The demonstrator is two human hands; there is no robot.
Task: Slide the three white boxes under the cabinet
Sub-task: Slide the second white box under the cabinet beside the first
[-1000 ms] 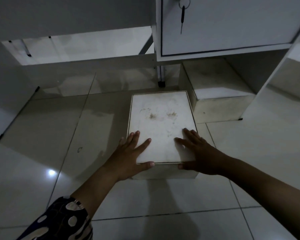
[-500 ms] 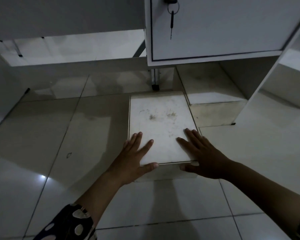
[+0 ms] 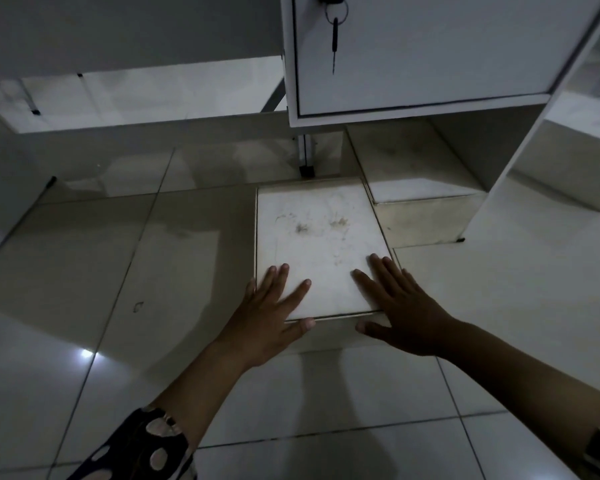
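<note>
Both hands lie flat with straight, spread fingers on the near end of a white box (image 3: 317, 251): the left hand (image 3: 267, 318) over its near left corner, the right hand (image 3: 404, 315) over its near right corner, each thumb hanging down the near face. Largest in view, the tiled floor (image 3: 101, 271) runs bare to the left of the box. Above, the white cabinet (image 3: 430, 53) hangs with a gap beneath. A second white box (image 3: 420, 192) sits under it, touching the first box's far right edge. A thin post (image 3: 306, 154) stands just past the far edge. A key (image 3: 334, 36) dangles from the cabinet door.
</note>
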